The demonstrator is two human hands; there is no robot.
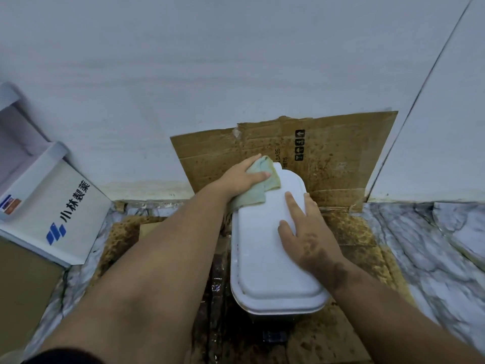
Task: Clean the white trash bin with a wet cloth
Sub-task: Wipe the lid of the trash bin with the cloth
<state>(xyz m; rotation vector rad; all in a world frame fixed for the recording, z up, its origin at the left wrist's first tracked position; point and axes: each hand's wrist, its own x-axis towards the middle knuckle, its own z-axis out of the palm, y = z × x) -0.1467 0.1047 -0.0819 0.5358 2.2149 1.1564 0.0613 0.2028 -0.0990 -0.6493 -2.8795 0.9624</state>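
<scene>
Bin: the white trash bin (pixel 265 248) is seen from above, lid closed, standing on stained cardboard (pixel 349 232) at the foot of a pale wall (pixel 210 61).
Left hand: the left hand (pixel 242 177) is pressed flat, fingers spread, on a pale green cloth (pixel 253 191), which is held against the far left corner of the lid rather than gripped.
Right hand: the right hand (pixel 305 232) is laid open on the lid's right side, nothing held, apparently to steady the bin.
Step in hand: the lid top is judged to be under wiping, with most of it not yet covered.
Doing it well: even pressure is advised, in overlapping strokes from the far end towards the near rim, with the raised edge followed; the bin should be braced so that it is not pushed about.
Surface: marbled floor tiles (pixel 433 245) are seen round the cardboard, which is heavily spotted brown and looks wet in places.
Room: a white printed carton (pixel 65 219) lies at left; more cardboard is propped against the wall behind the bin.
</scene>
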